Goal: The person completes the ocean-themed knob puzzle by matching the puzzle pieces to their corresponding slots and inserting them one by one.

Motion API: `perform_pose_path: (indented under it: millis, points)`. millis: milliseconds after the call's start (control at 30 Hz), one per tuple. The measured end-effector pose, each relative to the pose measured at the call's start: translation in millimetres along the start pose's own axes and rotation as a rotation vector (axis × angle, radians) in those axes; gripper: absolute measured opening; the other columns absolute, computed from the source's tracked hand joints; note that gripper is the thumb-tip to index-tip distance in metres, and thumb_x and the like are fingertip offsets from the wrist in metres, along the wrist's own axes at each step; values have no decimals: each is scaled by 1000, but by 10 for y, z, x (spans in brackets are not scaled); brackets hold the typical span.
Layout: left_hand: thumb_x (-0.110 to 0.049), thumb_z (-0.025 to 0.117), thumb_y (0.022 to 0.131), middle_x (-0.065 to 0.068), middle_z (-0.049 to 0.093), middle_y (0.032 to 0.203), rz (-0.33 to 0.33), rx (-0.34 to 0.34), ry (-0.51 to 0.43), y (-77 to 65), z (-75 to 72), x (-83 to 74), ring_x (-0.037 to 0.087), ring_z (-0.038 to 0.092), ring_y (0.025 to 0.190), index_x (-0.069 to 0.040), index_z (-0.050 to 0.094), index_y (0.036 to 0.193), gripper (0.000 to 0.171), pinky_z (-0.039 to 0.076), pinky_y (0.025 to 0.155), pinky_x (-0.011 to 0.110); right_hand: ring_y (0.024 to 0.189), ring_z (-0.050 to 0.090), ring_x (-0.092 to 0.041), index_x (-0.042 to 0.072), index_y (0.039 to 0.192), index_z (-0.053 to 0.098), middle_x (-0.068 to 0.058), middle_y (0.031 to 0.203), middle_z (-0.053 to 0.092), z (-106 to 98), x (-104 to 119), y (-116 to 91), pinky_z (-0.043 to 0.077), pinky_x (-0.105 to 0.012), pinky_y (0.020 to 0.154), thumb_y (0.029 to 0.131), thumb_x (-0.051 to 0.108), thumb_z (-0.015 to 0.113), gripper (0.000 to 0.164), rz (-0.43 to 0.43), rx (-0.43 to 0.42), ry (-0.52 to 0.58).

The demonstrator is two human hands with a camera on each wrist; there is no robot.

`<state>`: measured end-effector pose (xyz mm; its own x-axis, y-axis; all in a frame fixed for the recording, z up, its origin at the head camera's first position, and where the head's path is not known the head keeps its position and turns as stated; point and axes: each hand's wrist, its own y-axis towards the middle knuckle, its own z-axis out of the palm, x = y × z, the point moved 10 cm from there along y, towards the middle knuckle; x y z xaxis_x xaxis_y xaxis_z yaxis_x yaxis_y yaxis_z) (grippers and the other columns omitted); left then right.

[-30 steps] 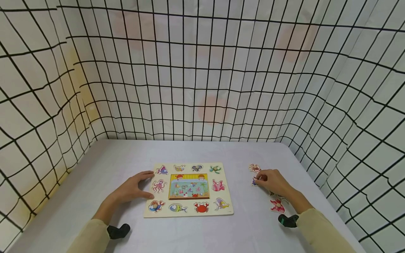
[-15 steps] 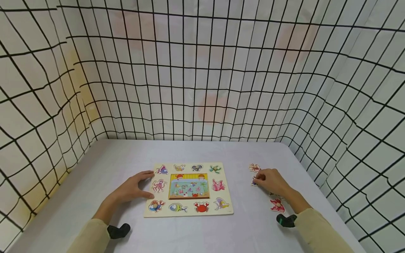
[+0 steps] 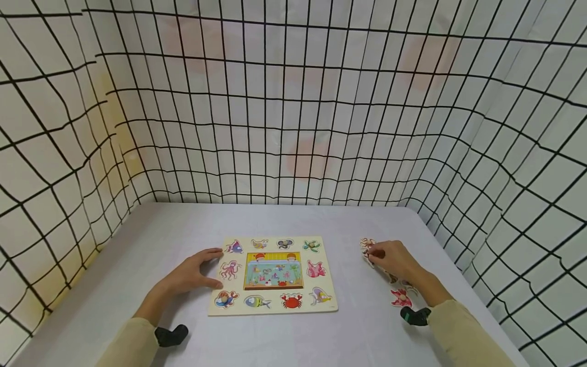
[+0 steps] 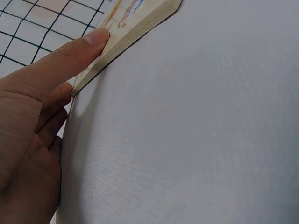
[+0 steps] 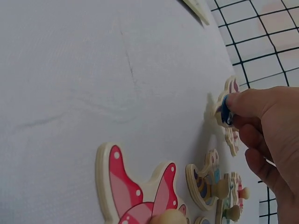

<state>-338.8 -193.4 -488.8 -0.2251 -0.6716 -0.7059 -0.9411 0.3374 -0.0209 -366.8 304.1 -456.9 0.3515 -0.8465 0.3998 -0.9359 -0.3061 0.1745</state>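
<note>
My right hand (image 3: 395, 259) pinches a small knobbed wooden puzzle piece (image 5: 225, 111), blue and purple, its knob hidden by the fingertips. A shadow falls on the cloth beside this piece in the right wrist view, and a reddish octopus-like piece (image 3: 367, 242) lies just behind it. On the left, my left hand (image 3: 189, 273) rests along the left edge of the cream puzzle board (image 3: 272, 243), thumb on the edge and fingers extended. The board bears sea-animal pictures around a central aquarium scene (image 3: 273, 270).
A pink piece with a wooden knob (image 3: 401, 298) lies below the right wrist. Several other knobbed pieces, one with a striped yellow and dark body (image 5: 202, 184), sit beyond it. White cloth covers the table (image 3: 293, 341); black-grid walls (image 3: 284, 153) enclose it.
My right hand has risen slightly with the blue and purple piece, which shifted upward in the head view toward the octopus-like piece. My left hand stays at the board.
</note>
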Motion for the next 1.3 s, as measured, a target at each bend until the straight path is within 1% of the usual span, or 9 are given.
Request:
perform_pose_path:
  millis: [233, 300, 433, 533, 667, 833, 933, 1133, 1300]
  points:
    - [-48, 83, 60, 8, 33, 146, 5, -7, -11, -5, -18, -7, 36, 21, 135, -15, 45, 138, 93, 19, 104, 59, 73, 55, -8, 16, 92, 72, 11, 81, 61, 2, 23, 65, 50, -27, 63, 84, 20, 70, 9, -4, 3, 39]
    - [-49, 83, 60, 7, 33, 146, -1, -8, -9, -21, -28, 17, 36, 21, 135, -16, 45, 138, 93, 18, 104, 59, 74, 55, -8, 16, 93, 72, 12, 81, 61, 13, 65, 89, 50, -26, 64, 84, 20, 70, 10, -16, 0, 31]
    - [-51, 82, 59, 7, 33, 146, -10, -9, 2, -28, -35, 59, 36, 21, 135, -17, 44, 139, 94, 18, 104, 60, 75, 55, -9, 14, 92, 72, 11, 81, 61, -15, 182, 120, 51, -28, 65, 84, 16, 69, 9, -59, -29, 18]
    - [-51, 82, 60, 8, 32, 146, 0, -5, -1, -20, -31, 42, 37, 21, 135, -17, 44, 139, 94, 18, 104, 61, 76, 56, -9, 13, 92, 72, 10, 83, 61, -49, 225, 150, 51, -30, 66, 84, 15, 69, 9, -77, -44, -4]
    - [-49, 83, 60, 8, 33, 146, -5, -3, -13, -25, -16, 34, 37, 20, 135, -16, 43, 139, 95, 17, 104, 61, 76, 56, -9, 14, 93, 72, 9, 84, 62, -37, 229, 191, 51, -29, 68, 84, 16, 68, 10, -55, -31, -17]
    - [-49, 82, 60, 8, 32, 147, -4, -3, -28, -24, 8, 27, 36, 20, 135, -17, 44, 139, 94, 17, 104, 60, 76, 56, -11, 12, 93, 72, 6, 84, 63, -38, 262, 227, 50, -31, 67, 83, 14, 68, 10, -28, -28, 1]
    - [-50, 82, 60, 8, 32, 147, -1, 4, -36, -26, 33, 41, 35, 20, 135, -16, 44, 139, 94, 18, 105, 59, 75, 54, -10, 13, 93, 72, 7, 84, 62, -2, 276, 258, 49, -29, 65, 83, 15, 68, 11, -18, -9, 20]
    - [-49, 83, 60, 7, 33, 146, -2, -5, -36, -23, 47, 60, 35, 21, 135, -17, 45, 138, 92, 18, 105, 59, 73, 54, -9, 13, 92, 73, 9, 82, 62, 36, 375, 354, 48, -27, 63, 83, 16, 67, 10, -62, 3, 16]
    - [-51, 82, 60, 7, 33, 146, -8, -11, -11, -18, -3, 56, 36, 22, 135, -18, 44, 139, 93, 18, 104, 60, 73, 54, -9, 14, 91, 73, 10, 82, 62, 51, 504, 492, 49, -27, 64, 84, 16, 67, 9, -81, 21, 5]
